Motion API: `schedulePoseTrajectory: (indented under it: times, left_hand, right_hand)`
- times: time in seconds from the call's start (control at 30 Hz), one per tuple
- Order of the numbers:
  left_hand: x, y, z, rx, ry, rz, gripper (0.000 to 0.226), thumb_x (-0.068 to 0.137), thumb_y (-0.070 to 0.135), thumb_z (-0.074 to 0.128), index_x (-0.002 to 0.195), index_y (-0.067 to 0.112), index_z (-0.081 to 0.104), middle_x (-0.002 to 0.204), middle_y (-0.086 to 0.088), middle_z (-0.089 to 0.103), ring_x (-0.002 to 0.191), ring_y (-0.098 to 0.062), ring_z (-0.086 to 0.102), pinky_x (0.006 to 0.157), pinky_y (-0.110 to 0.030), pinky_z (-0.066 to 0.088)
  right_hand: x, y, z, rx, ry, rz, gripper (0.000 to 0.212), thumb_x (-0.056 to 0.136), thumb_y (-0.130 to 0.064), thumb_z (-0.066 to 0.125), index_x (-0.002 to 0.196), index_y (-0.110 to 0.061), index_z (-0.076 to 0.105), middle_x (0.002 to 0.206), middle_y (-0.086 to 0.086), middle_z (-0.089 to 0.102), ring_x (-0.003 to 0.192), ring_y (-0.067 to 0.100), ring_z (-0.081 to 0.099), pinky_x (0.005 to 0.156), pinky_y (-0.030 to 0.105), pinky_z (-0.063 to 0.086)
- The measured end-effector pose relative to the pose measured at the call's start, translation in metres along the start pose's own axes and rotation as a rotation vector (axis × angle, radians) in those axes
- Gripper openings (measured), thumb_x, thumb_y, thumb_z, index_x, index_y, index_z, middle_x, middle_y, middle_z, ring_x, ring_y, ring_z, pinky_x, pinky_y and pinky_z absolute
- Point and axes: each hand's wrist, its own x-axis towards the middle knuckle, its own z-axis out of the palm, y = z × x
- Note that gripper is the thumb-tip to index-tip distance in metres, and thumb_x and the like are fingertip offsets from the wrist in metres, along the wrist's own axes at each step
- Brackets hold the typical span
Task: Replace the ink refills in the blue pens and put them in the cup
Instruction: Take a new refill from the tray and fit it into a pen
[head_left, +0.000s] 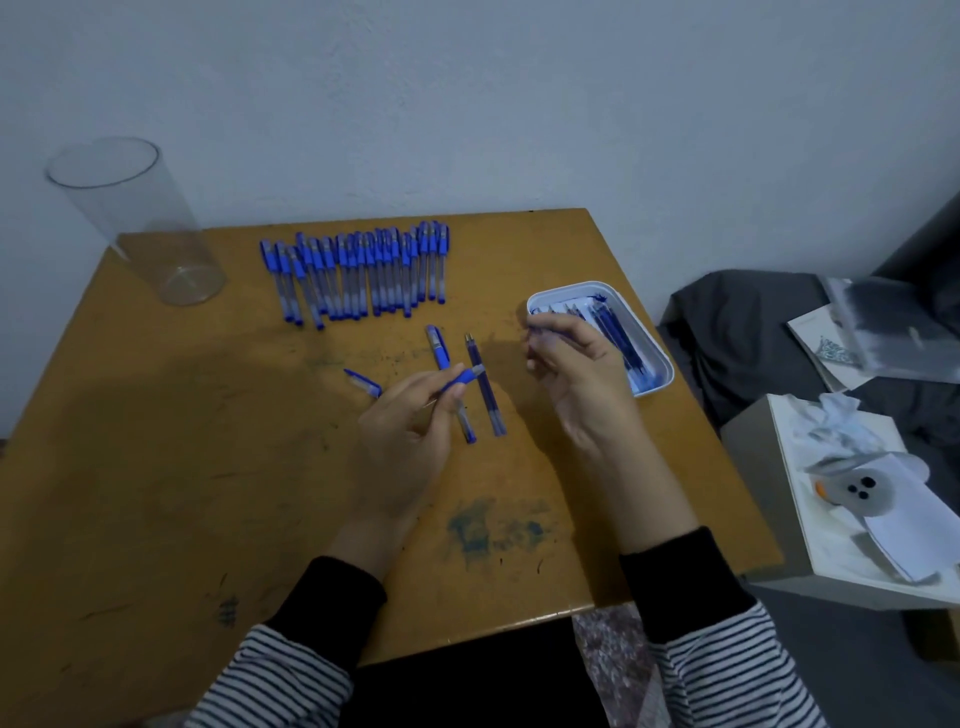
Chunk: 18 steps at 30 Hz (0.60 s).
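Observation:
My left hand (410, 441) pinches a blue pen grip section (465, 378) above the table's middle. My right hand (576, 374) hovers beside the white tray (657, 358) of refills, fingers curled on something small and blurred; I cannot tell what. Below my left hand a pen barrel (441, 353) lies on the table. To its right lies a dark blue refill (485, 387), and to its left a pen cap (363, 383). A row of several capped blue pens (358, 273) lies at the back. The clear cup (140, 218) stands at the back left with nothing in it.
The wooden table (208, 441) carries ink stains near its front edge. Right of the table stand a tissue box (831, 499) with papers on it and a dark cloth pile (748, 332). A wall rises right behind the table.

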Motion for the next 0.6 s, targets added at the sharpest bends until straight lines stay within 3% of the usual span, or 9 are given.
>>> schedulePoseTrajectory:
  times: [0.13,0.33,0.6]
  left_hand:
    - [0.000,0.000,0.000,0.019,0.001,-0.011,0.021,0.091,0.011,0.075,0.113,0.011,0.075,0.106,0.011,0.069,0.092,-0.005,0.069,0.080,-0.017,0.055]
    - [0.001,0.001,0.000,0.047,-0.002,-0.002,0.020,0.093,0.016,0.073,0.112,0.012,0.076,0.104,0.013,0.067,0.091,0.004,0.063,0.079,-0.005,0.046]
    - [0.000,0.000,0.001,0.027,-0.005,-0.015,0.019,0.094,0.015,0.072,0.111,0.009,0.076,0.103,0.004,0.073,0.091,0.000,0.065,0.079,-0.007,0.048]
  right_hand:
    - [-0.003,0.008,0.008,0.006,0.027,-0.020,0.015,0.096,0.004,0.053,0.097,0.002,0.068,0.080,0.009,0.065,0.068,0.011,0.061,0.067,0.024,0.053]
    - [-0.005,0.013,0.009,-0.008,0.060,-0.068,0.013,0.088,0.005,0.065,0.097,-0.003,0.070,0.087,0.006,0.070,0.084,0.017,0.065,0.079,0.028,0.056]
    - [0.000,0.018,0.009,0.030,0.195,-0.184,0.014,0.088,0.002,0.068,0.098,-0.006,0.072,0.093,0.010,0.071,0.092,0.021,0.066,0.081,0.028,0.054]
